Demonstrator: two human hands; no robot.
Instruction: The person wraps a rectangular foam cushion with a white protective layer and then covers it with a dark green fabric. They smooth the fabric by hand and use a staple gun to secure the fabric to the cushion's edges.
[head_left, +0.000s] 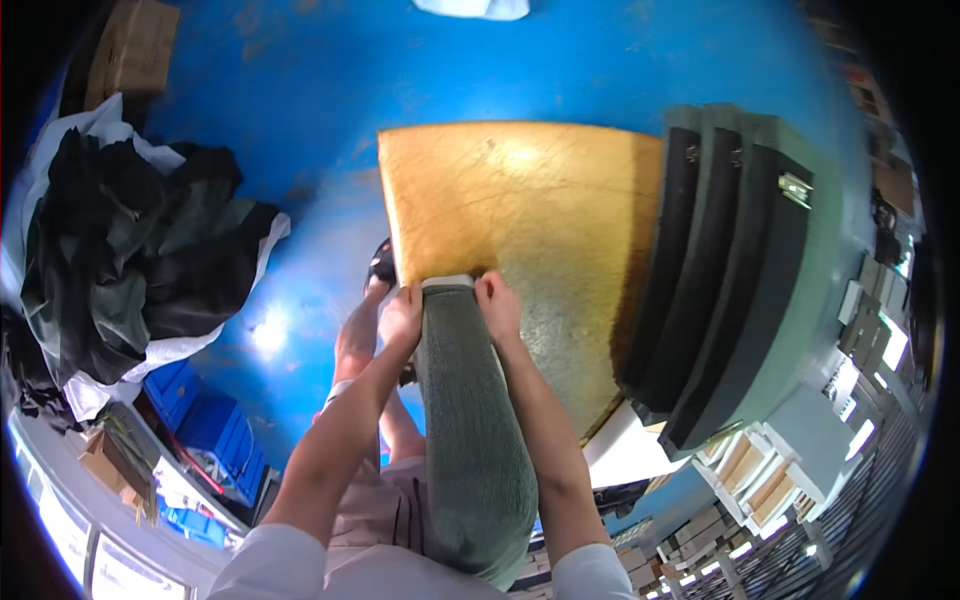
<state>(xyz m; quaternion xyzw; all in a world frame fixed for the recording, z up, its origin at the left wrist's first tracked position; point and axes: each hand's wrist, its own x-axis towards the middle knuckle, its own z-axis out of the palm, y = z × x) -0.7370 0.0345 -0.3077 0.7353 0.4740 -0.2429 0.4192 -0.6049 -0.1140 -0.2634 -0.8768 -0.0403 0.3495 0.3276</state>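
A worker's left hand (402,318) and right hand (497,303) grip the far end of a grey-green roll of fabric (470,420) at the near edge of a worn yellow tabletop (520,210), the fingers of each curled and pressed against the sides of the roll so that it is clamped between the two. A pale band (447,282) caps the roll's top edge, sitting directly between the hands and just touching the table's rim. The roll runs back from the hands toward the worker's body, lying between both bare forearms and down over the lap. Beyond the right hand, across the tabletop, a dark machine housing (730,270) made of stepped black and grey-green slabs rises along the table's far side. Well off to the left of the left hand, a heap of dark garments (130,250) lies piled on white sheeting on the blue floor (320,90). Below the left forearm, blue plastic crates (205,425) stand stacked. Just under the left hand, a sandalled foot (381,268) rests on the floor beside the table's corner.
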